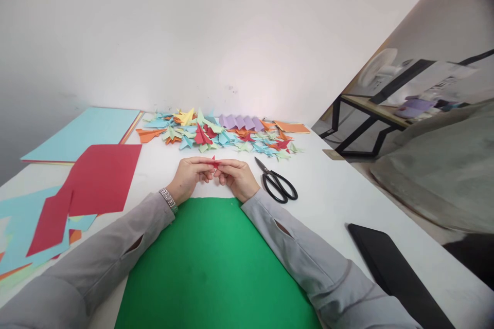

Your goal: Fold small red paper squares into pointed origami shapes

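Pinching a small red paper piece (214, 162) between them, the left hand (190, 177) and right hand (237, 179) meet fingertip to fingertip, both closed on it, just above the green sheet (212, 262) on the counter (328, 190). The piece looks only partly folded. At twelve o'clock lies a heap of finished folded shapes (219, 133); scissors (276, 181) sit at three, red sheets (98, 177) at nine. No containers appear.

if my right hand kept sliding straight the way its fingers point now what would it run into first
The right hand points left toward the left hand, so it would meet that hand's fingers first, at the small red paper piece both pinch.
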Action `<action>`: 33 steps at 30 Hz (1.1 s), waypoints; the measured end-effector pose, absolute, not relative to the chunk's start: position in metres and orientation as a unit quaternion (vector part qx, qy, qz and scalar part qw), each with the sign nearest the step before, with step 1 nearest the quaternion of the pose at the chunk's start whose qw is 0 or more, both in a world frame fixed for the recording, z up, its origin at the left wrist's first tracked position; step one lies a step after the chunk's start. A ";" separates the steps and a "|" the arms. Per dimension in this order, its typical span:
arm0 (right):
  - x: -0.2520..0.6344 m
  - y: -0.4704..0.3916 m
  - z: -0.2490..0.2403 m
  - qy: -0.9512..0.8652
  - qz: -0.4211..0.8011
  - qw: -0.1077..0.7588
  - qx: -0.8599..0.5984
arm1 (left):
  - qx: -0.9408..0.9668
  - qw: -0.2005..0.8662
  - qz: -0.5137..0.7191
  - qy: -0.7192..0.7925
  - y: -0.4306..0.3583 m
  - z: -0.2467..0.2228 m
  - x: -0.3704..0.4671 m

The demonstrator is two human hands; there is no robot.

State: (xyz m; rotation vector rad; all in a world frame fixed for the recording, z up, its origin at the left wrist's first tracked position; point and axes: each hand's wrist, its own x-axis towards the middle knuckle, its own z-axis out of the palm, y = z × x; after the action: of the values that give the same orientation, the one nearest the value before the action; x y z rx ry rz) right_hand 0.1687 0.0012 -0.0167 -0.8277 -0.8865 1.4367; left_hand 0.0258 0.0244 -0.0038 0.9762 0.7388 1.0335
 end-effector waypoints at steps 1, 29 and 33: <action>0.169 0.001 -0.017 -0.384 0.617 0.588 -0.354 | 0.437 0.697 0.463 0.329 0.025 -0.004 0.026; 0.168 0.000 -0.020 -0.441 0.552 0.599 -0.378 | 0.516 0.635 0.466 0.336 0.022 -0.007 0.027; 0.168 0.001 -0.022 -0.424 0.557 0.609 -0.374 | 0.495 0.646 0.468 0.345 0.023 -0.006 0.026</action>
State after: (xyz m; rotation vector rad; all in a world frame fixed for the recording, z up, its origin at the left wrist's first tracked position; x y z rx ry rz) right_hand 0.1680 0.0010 -0.0223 -0.8632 -0.9803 1.2861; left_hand 0.0256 0.0229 -0.0064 1.1252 0.7844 1.0639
